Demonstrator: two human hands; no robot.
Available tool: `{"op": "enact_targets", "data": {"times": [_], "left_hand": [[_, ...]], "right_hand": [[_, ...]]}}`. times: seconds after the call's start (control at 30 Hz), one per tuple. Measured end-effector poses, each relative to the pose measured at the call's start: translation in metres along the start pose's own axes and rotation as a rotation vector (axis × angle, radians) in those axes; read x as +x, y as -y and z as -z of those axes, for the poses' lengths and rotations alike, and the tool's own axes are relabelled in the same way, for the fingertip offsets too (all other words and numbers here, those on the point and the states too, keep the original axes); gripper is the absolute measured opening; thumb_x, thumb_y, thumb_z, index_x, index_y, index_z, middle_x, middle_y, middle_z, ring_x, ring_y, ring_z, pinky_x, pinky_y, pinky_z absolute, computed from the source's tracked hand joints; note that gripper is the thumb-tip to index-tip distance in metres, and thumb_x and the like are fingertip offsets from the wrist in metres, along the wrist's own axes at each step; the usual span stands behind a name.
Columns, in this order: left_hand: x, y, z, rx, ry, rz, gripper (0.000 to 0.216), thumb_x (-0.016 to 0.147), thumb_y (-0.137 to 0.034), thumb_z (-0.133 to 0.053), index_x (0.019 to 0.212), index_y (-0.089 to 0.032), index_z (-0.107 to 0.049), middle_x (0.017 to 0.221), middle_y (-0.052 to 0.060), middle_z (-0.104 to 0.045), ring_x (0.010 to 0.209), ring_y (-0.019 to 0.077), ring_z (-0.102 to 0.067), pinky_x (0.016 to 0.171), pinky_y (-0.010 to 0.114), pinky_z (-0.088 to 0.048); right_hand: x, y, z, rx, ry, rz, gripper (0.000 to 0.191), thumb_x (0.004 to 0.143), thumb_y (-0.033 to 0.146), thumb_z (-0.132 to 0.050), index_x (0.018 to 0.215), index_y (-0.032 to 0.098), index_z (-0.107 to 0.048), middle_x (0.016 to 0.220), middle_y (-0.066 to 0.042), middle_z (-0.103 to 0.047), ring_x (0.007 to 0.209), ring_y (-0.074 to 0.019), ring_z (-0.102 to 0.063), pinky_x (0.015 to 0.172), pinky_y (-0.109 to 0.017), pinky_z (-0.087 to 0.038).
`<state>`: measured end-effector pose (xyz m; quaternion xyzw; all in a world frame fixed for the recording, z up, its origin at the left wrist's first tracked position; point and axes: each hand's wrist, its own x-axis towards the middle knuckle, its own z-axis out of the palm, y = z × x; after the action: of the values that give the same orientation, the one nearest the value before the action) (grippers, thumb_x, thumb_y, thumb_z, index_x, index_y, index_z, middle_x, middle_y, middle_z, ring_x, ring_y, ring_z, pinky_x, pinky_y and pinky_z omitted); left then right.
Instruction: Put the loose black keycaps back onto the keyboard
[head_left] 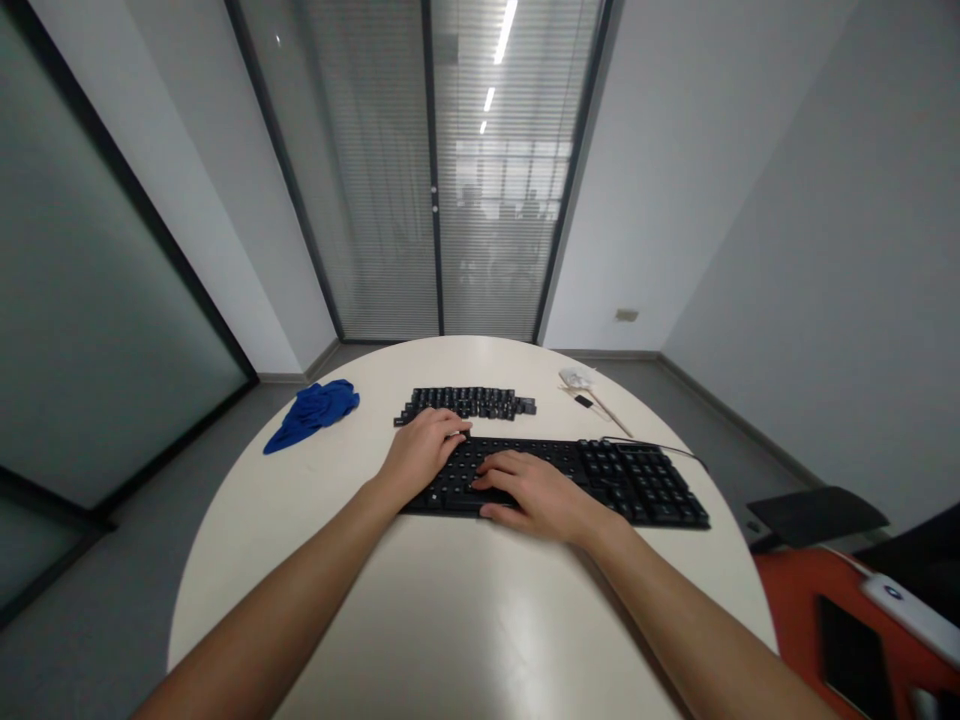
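A black keyboard [651, 483] lies on the round table, its keys in place at the right end. Across its left and middle part many keycaps are off and small posts show. At the keyboard's back left edge is my left hand [424, 450], thumb and fingers drawn together; anything small between the tips is too hard to make out. My right hand [536, 492] rests over the middle of the board, fingers apart and slightly bent, thumb near the front edge. Just behind the keyboard, loose black keycaps [480, 400] stand in rows.
A blue cloth [315, 410] lies crumpled at the table's left. Back right are a wooden stick [611, 412], a whitish bundle [576, 377] and a small black piece [583, 401]. The cable [660, 446] runs off the right edge. Beside the table stands a red chair [795, 610] holding a phone [853, 650].
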<state>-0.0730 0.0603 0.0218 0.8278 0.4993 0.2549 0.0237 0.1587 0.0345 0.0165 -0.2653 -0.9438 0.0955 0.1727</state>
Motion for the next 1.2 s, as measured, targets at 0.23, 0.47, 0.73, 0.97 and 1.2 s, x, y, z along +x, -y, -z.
{"op": "enact_targets", "data": {"times": [0.23, 0.47, 0.73, 0.97, 1.2], "left_hand": [[-0.028, 0.000, 0.005, -0.238, 0.074, -0.039, 0.018, 0.093, -0.016, -0.065, 0.108, -0.023, -0.073, 0.111, 0.003, -0.073, 0.107, 0.0223, -0.062, 0.096, 0.036, -0.048], [-0.031, 0.018, 0.005, -0.373, 0.171, -0.125, 0.015, 0.093, -0.022, -0.066, 0.105, -0.024, -0.073, 0.108, 0.004, -0.073, 0.106, 0.0221, -0.062, 0.098, 0.037, -0.045], [-0.031, 0.016, 0.015, -0.382, 0.261, -0.118, 0.017, 0.093, -0.021, -0.065, 0.108, -0.024, -0.073, 0.109, 0.004, -0.073, 0.109, 0.0213, -0.061, 0.100, 0.035, -0.044], [-0.032, 0.011, 0.014, -0.318, 0.283, -0.105, 0.018, 0.090, -0.018, -0.068, 0.106, -0.024, -0.073, 0.107, 0.002, -0.074, 0.105, 0.0206, -0.063, 0.096, 0.033, -0.046], [-0.031, 0.006, 0.019, -0.230, 0.297, -0.097, 0.012, 0.090, -0.020, -0.070, 0.101, -0.024, -0.073, 0.103, 0.001, -0.074, 0.100, 0.0207, -0.064, 0.093, 0.033, -0.045]], "right_hand": [[-0.002, 0.000, -0.001, 0.047, -0.019, -0.005, 0.027, 0.095, 0.035, -0.064, 0.117, 0.020, -0.068, 0.119, -0.011, -0.068, 0.113, -0.0250, -0.062, 0.100, -0.042, -0.050], [-0.001, 0.001, 0.002, 0.106, -0.034, -0.026, 0.025, 0.096, 0.032, -0.062, 0.118, 0.021, -0.066, 0.118, -0.010, -0.069, 0.112, -0.0235, -0.063, 0.099, -0.040, -0.050], [-0.001, 0.005, 0.000, 0.078, -0.033, -0.039, 0.032, 0.096, 0.032, -0.061, 0.125, 0.019, -0.061, 0.121, -0.011, -0.068, 0.115, -0.0248, -0.061, 0.103, -0.043, -0.046], [0.001, 0.008, 0.000, 0.075, -0.054, -0.027, 0.035, 0.095, 0.031, -0.061, 0.129, 0.021, -0.059, 0.119, -0.011, -0.069, 0.115, -0.0254, -0.061, 0.102, -0.045, -0.046], [0.002, 0.009, -0.003, 0.079, -0.045, -0.013, 0.035, 0.095, 0.030, -0.061, 0.129, 0.020, -0.059, 0.123, -0.011, -0.067, 0.118, -0.0258, -0.060, 0.104, -0.046, -0.045]]}}
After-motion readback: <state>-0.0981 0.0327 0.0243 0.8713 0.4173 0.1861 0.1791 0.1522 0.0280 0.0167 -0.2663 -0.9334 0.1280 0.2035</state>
